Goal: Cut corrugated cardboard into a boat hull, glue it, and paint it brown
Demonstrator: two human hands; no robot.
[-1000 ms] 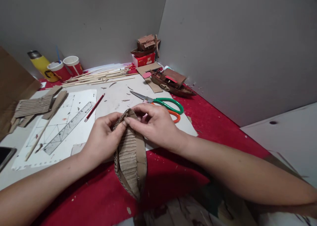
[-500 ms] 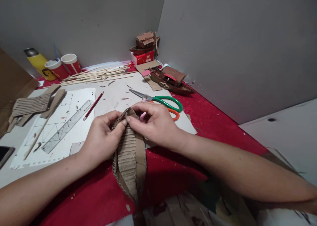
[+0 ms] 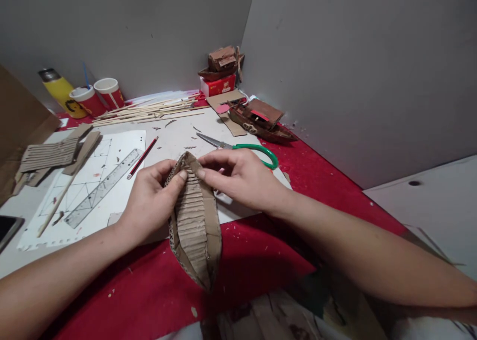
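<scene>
Cardboard hull (image 3: 194, 225), pointed at both ends, ribbed inside, was held over the red table cover (image 3: 145, 290), long axis toward the wearer. Left hand (image 3: 154, 198) was pinched on the left wall near the far tip, thumb inside. Right hand (image 3: 242, 178) had the opposite wall between thumb and curled fingers. Scissors (image 3: 225, 144) lay just beyond the right hand, partly hidden. Left: ruler (image 3: 104, 187) on drawn sheet (image 3: 130, 143), pencil (image 3: 143, 157) beside it. Farther back: sticks (image 3: 149, 112), brown model boat (image 3: 263, 124), second boat (image 3: 219, 66) on a red box (image 3: 218, 85).
</scene>
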